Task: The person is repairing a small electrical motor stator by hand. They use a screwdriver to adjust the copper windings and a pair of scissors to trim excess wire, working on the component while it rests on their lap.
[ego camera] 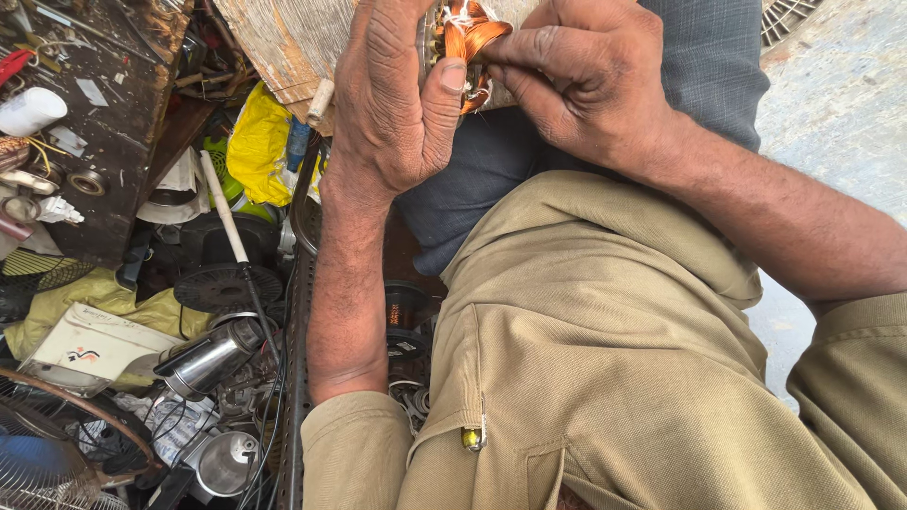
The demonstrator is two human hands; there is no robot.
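A cluttered heap fills the space left of the copper winding, the landmark here. Farthest from it, at the lower left corner, lies a fan guard (57, 444) of rusty wire. Above that and still far left of the winding, a dark wooden board (104, 123) carries a white roll (30, 110) and small metal bits. Nearer, low and left of the winding, a shiny metal cylinder (213, 357) lies tilted among black cables, with a black ribbed disc (227, 286) just above it and a white rod (224, 210) slanting across. A yellow plastic bag (257, 144) sits left of the winding, close beside the left wrist.

The left hand (392, 104) is curled around the copper winding (468, 42), its thumb pressed flat against the front of the orange coils, the fingers wrapped behind and mostly hidden. The winding sits at the top of the view, between both hands, tied with pale string and backed by a weathered wooden plank (283, 42).

Right of the winding, the right hand (586, 85) pinches the coil edge between thumb and forefinger, the other fingers folded. Below the winding spread dark trousers (472, 179) and a khaki shirt (605, 378).
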